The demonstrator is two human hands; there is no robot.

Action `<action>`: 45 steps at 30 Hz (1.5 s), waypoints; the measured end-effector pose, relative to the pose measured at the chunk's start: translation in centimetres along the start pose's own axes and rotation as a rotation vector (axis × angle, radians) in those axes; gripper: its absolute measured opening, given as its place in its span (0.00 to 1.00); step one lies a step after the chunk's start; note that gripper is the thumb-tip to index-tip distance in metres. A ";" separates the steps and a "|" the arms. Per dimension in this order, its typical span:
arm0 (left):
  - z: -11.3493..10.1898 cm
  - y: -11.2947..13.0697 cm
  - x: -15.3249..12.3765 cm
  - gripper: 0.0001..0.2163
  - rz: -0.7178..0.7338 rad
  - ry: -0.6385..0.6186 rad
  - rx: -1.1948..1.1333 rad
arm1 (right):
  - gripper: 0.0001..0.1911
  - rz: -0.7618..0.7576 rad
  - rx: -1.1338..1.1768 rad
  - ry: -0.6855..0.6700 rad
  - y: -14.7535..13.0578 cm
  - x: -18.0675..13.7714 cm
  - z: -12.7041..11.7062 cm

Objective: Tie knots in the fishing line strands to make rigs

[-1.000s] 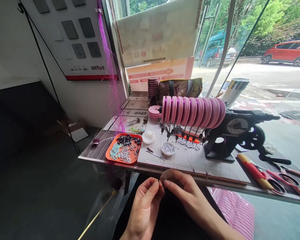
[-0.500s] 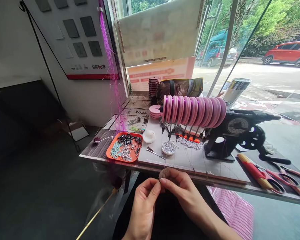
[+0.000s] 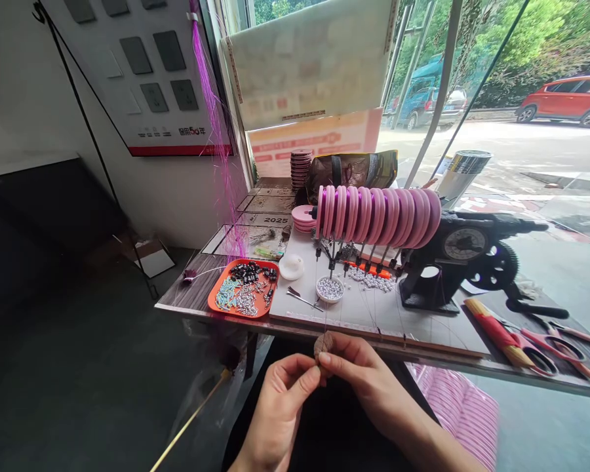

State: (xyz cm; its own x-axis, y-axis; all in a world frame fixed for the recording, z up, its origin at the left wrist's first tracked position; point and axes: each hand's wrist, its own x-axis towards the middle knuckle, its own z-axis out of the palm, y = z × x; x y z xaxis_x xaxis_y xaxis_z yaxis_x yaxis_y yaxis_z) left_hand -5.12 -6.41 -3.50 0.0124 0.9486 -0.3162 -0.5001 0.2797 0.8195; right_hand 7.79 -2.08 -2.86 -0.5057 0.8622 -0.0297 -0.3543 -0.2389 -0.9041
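Note:
My left hand [image 3: 290, 396] and my right hand [image 3: 356, 367] meet just below the table's front edge, fingertips pinched together. A thin line [image 3: 325, 320] runs down from the winding machine into this pinch. Its end is too fine to make out between the fingers. What looks like a brownish wrap [image 3: 323, 343] covers the tip of my right index finger. Above the hands, a small white dish [image 3: 330, 289] holds pale grey beads. Behind it stands the black winding machine [image 3: 465, 249], with a row of pink foam spools [image 3: 378, 216] on its shaft.
An orange tray [image 3: 215, 307] of small black, turquoise and silver parts lies to the left. Thin tools [image 3: 305, 300] rest near the dish. Scissors [image 3: 545, 351] and a red-and-yellow bundle [image 3: 499, 334] lie at the right. Bagged pink spools [image 3: 457, 410] are below the table.
Both hands stay pinched together, while the right index finger has lifted slightly and its brownish tip shows more. The whole view has shifted a little.

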 end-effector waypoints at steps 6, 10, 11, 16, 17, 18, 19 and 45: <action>0.4 0.2 0.0 0.04 -0.028 0.029 -0.064 | 0.13 -0.022 -0.070 -0.017 0.1 -0.1 -0.3; 0.7 0.3 0.0 0.05 -0.048 0.052 -0.093 | 0.14 -0.037 -0.098 0.003 0.1 0.1 0.2; 0.8 0.3 0.0 0.06 -0.056 0.067 -0.098 | 0.14 -0.050 -0.116 0.003 -0.1 0.0 0.3; 1.1 0.9 0.0 0.09 -0.041 0.123 -0.052 | 0.06 -0.281 -0.634 0.149 -1.8 -3.0 -1.4; 1.1 1.0 0.1 0.09 -0.024 0.130 -0.030 | 0.05 -0.370 -0.797 0.260 -2.3 -3.9 -2.5; 1.2 1.1 0.1 0.10 -0.007 0.129 -0.007 | 0.05 -0.461 -0.942 0.404 -2.7 -4.8 -3.7; 1.3 1.2 0.2 0.10 0.011 0.121 0.013 | 0.05 -0.531 -1.067 0.560 -3.0 -5.6 -5.1; 4.6 0.6 1.2 0.02 -0.020 -0.240 -0.042 | 0.12 -0.798 -1.593 0.235 0.8 -5.8 -3.5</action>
State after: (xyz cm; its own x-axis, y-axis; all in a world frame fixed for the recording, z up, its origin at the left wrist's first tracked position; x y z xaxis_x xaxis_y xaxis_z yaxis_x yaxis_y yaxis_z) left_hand -1.45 -4.40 -1.17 0.2253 0.9523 -0.2057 -0.5331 0.2972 0.7921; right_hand 13.17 -5.70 -4.89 -0.4481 0.6150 0.6489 0.6603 0.7170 -0.2235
